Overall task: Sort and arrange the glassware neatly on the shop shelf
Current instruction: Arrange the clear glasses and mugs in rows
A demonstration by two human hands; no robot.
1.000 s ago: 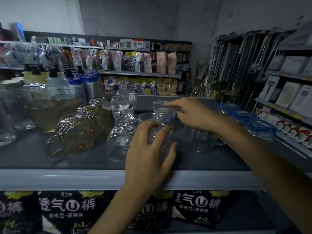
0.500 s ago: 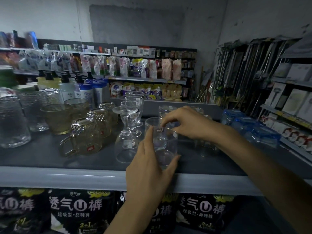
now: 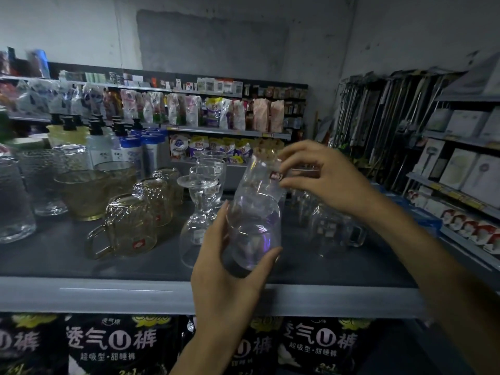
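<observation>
Two clear tumblers (image 3: 255,209), nested one in the other and tilted, hang above the dark shelf (image 3: 54,255). My left hand (image 3: 230,269) grips the lower glass around its base. The fingers of my right hand (image 3: 322,177) pinch the rim of the upper glass by its red sticker. An upturned stemmed glass (image 3: 197,209) stands just left of the tumblers, with more stemmed glasses (image 3: 211,169) behind it. Amber handled mugs (image 3: 127,226) form a row further left. Clear handled mugs (image 3: 335,228) sit to the right, partly hidden behind my right arm.
Amber bowls (image 3: 84,190) and textured clear glasses (image 3: 16,196) fill the shelf's left side. Pump bottles (image 3: 100,142) stand at the back left. Blue-lidded boxes (image 3: 422,215) lie at the right. The grey shelf lip (image 3: 135,296) runs across the front, with black packets (image 3: 113,345) below it.
The tumblers stood on the shelf before. Both hands have lifted them off it and tilted them, my right hand moving from the glass top to the rim of the upper one.
</observation>
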